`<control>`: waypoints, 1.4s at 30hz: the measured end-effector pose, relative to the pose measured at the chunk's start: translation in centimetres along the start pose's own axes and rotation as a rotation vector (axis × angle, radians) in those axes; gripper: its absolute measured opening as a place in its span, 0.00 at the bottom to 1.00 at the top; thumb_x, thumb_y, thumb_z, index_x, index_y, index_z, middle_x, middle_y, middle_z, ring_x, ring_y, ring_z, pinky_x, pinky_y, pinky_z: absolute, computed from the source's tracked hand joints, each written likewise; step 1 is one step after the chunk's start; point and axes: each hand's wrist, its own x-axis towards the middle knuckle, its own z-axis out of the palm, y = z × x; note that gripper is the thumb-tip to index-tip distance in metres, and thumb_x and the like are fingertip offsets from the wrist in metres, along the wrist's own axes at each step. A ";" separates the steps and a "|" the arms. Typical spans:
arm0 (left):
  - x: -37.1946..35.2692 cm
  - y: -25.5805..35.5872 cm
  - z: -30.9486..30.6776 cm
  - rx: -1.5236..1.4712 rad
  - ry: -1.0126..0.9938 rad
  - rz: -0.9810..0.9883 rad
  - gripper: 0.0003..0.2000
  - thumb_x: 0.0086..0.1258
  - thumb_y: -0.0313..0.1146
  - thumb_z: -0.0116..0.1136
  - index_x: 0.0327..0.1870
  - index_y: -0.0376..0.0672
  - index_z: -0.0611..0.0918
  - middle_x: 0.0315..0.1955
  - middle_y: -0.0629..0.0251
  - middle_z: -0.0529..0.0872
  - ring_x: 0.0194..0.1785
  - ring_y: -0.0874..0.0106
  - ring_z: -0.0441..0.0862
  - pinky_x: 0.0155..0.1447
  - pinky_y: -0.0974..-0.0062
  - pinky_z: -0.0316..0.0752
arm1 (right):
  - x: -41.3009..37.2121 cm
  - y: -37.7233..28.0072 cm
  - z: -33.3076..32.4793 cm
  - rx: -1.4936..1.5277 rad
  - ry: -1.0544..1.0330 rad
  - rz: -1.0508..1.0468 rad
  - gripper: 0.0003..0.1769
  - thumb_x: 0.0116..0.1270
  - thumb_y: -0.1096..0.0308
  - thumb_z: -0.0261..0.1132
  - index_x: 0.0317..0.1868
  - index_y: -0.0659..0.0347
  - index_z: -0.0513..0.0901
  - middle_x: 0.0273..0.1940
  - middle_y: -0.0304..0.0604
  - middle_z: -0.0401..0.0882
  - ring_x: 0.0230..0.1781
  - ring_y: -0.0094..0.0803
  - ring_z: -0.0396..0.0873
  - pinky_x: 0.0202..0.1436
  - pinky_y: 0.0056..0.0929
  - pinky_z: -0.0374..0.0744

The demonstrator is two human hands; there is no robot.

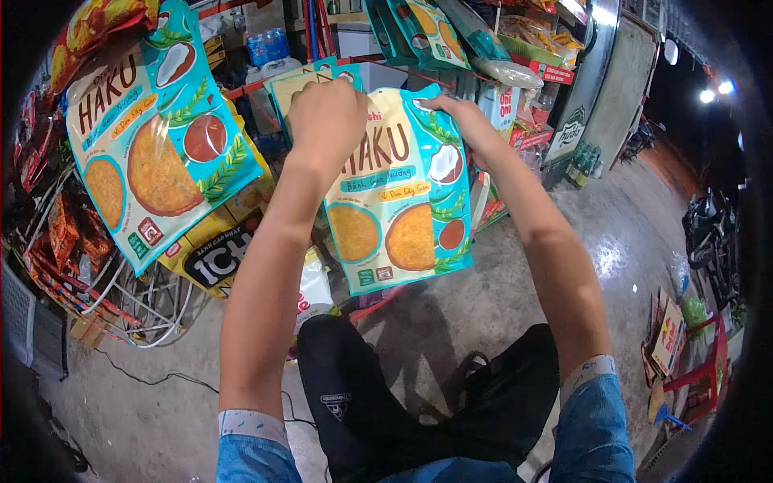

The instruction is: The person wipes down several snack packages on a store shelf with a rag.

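Observation:
A teal and cream bag of Haku rice crackers [394,189] hangs upright in front of me, its printed face toward me. My left hand [328,113] is closed at its upper left corner, and covers part of the brand name. What the fingertips grip there is hidden behind the knuckles. At the upper right corner, my right hand [467,129] pinches the bag's edge. Just behind my left hand, more teal and cream bags [282,87] show in part. A matching rice cracker bag [173,153] hangs at the left, apart from both hands.
A yellow Ichi bag [217,245] hangs low at left, by a white wire rack [161,322]. More teal packs [427,32] hang above. Stocked shelves [535,72] stand behind. A red plastic chair [708,366] and cardboard [667,334] are at right on the concrete floor [612,306].

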 end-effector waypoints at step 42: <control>-12.5 -0.4 8.5 -0.109 -0.057 0.226 0.40 0.63 0.37 0.73 0.78 0.54 0.67 0.78 0.54 0.60 0.80 0.51 0.57 0.81 0.47 0.54 | 8.0 4.5 4.0 -0.687 0.510 -0.444 0.35 0.65 0.34 0.65 0.56 0.56 0.85 0.53 0.54 0.84 0.56 0.53 0.81 0.58 0.49 0.78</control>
